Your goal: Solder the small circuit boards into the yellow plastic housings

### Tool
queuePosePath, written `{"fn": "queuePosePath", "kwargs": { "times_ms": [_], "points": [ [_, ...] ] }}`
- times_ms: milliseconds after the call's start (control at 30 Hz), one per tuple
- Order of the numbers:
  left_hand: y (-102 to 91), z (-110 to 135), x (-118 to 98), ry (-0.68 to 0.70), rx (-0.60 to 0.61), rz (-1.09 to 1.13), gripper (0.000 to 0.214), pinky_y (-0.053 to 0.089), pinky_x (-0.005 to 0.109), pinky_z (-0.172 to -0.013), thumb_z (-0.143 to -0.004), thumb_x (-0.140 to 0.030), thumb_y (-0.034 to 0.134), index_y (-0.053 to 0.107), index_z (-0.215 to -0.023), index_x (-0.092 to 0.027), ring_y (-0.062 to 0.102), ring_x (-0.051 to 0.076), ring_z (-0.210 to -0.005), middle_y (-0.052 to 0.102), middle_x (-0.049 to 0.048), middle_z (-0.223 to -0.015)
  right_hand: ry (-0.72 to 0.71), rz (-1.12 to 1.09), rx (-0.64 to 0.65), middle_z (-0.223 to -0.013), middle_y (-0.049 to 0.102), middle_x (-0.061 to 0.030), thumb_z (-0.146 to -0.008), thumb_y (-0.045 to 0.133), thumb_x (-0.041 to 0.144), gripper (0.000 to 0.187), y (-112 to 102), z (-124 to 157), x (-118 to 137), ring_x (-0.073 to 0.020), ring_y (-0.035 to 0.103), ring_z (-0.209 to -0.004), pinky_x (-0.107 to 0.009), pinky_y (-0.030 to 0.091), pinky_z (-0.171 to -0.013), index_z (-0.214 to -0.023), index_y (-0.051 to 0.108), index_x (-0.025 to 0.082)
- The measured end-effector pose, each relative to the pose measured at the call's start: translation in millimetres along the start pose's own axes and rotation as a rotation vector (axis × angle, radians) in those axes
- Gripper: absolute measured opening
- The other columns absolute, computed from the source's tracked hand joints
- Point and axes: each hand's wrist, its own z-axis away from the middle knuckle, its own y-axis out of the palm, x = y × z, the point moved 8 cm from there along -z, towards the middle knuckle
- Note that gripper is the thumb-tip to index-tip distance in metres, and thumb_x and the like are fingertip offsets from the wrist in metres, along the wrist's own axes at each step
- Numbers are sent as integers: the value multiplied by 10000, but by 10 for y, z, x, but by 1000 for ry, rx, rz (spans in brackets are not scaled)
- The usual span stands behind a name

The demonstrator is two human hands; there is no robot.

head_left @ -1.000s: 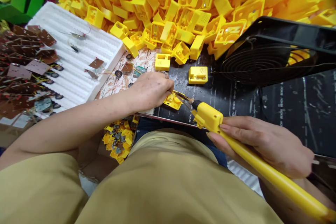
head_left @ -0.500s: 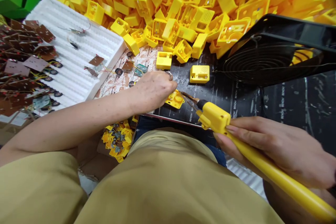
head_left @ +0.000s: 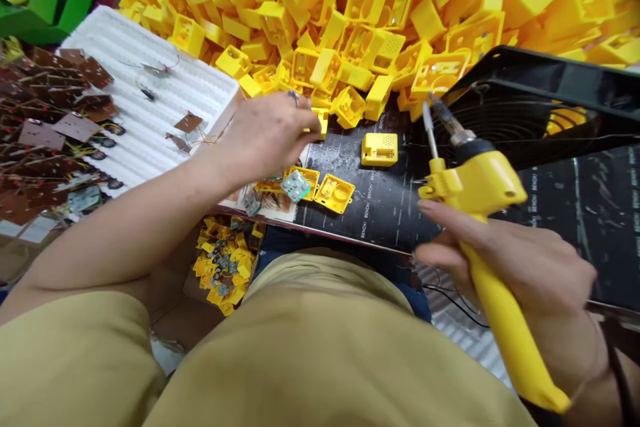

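My right hand [head_left: 520, 267] is wrapped round the handle of a yellow soldering gun [head_left: 480, 183], its metal tip and feed tube pointing up and away over the bench. My left hand [head_left: 275, 133] reaches across the bench, fingers and thumb closed at the left side of a small yellow plastic case [head_left: 321, 121]. Below that hand lies an open yellow half-shell [head_left: 336, 193]. Beside it a green circuit board [head_left: 296, 185] rests on another yellow shell [head_left: 313, 180]. A second yellow case [head_left: 380, 149] stands apart on the black bench top.
A large heap of yellow cases [head_left: 280, 20] fills the back. A black fan [head_left: 530, 107] stands at right. White foam [head_left: 165, 107] lies left, by piled brown circuit boards [head_left: 55, 127]. Below the bench edge is a box of yellow parts [head_left: 227, 267].
My left hand has moved from the half-shell up and left to the small yellow case. My right hand has drawn the soldering gun away and tilted its tip upward.
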Motion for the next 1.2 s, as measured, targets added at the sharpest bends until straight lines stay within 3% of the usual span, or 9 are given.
{"fn": "queuePosePath", "kwargs": {
  "times_ms": [133, 233, 333, 567, 700, 833, 967, 1100, 1200],
  "points": [
    [229, -218, 344, -85, 53, 32, 355, 479, 369, -913, -863, -342, 653, 641, -1178, -181, 641, 272, -1054, 687, 82, -1044, -238, 291, 81, -955, 738, -49, -961, 550, 107, 239, 390, -283, -100, -141, 712, -835, -214, 534, -689, -1156, 629, 221],
    [327, -318, 456, -88, 130, 85, 395, 490, 329, -882, -835, -343, 660, 639, -1194, -180, 650, 255, -1036, 691, 81, -1070, -244, 361, 134, -1070, 724, -113, -954, 540, 130, 174, 687, -480, -357, -250, 696, -1045, -334, 568, -848, -1074, 655, 182],
    [260, -365, 418, 4, 215, 187, 379, 486, 275, -830, -870, -475, 593, 688, -1118, -204, 667, 194, -940, 699, 30, -999, -148, 376, 247, -1036, 723, -82, -988, 470, 184, 214, 874, -575, -530, -226, 707, -955, -269, 535, -652, -1104, 649, 209],
    [264, -495, 315, -21, 205, 177, 497, 478, 283, -776, -942, -594, 457, 726, -897, -179, 670, 184, -825, 675, 20, -794, 49, 99, 90, -1120, 720, -54, -1020, 509, 356, 271, 776, -610, -394, -164, 719, -850, -237, 523, -620, -1236, 551, 198],
    [155, -382, 356, -80, 59, 133, 398, 475, 315, -861, -998, -465, 421, 730, -1045, -219, 671, 216, -978, 713, 38, -951, 63, 293, 55, -1067, 730, -69, -995, 559, 413, 307, 636, -558, -431, -186, 705, -745, -262, 398, -498, -1215, 590, 201],
    [140, -235, 291, -116, 196, 68, 350, 476, 362, -940, -962, -410, 525, 689, -1212, -229, 654, 266, -1100, 715, 70, -1126, -40, 355, 74, -883, 710, -56, -987, 572, 408, 291, 551, -523, -377, -188, 677, -770, -270, 435, -600, -1171, 608, 185],
    [189, -240, 139, -140, 235, 30, 477, 482, 424, -979, -910, -454, 623, 646, -1293, -171, 637, 323, -1162, 681, 138, -1237, 14, 419, 77, -974, 701, -128, -955, 590, 492, 394, 668, -563, -413, -233, 656, -787, -300, 397, -572, -1180, 611, 171],
    [301, -205, 14, -107, 231, 77, 456, 493, 383, -962, -903, -441, 659, 661, -1266, -166, 644, 297, -1161, 696, 140, -1214, 66, 348, 108, -1126, 671, -199, -981, 517, 331, 277, 863, -579, -491, -292, 660, -888, -292, 333, -517, -1170, 618, 157],
    [252, -72, 59, -80, 160, 208, 432, 489, 354, -972, -933, -406, 625, 629, -1316, -205, 645, 248, -1163, 697, 107, -1260, -77, 173, 132, -1039, 686, -131, -994, 473, 286, 252, 903, -534, -438, -252, 675, -920, -292, 463, -590, -1193, 588, 181]
  ]
}}
